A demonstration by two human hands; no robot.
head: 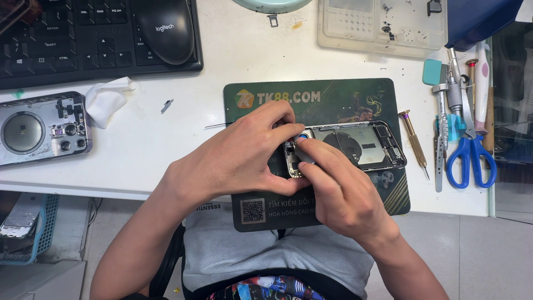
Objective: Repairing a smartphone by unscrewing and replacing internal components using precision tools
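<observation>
opened phone frame [355, 145] being gripped on the dark mat [333, 100].
its camera end is being pinched by the left hand [239, 158] and right hand [338, 191].

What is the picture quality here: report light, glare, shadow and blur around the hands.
Head view: even, bright light; the white table is near washed out. Soft shadow lies under the left hand and right hand on the dark mat. Mild glare marks the opened phone frame. Focus is sharp; edges bend slightly.
</observation>
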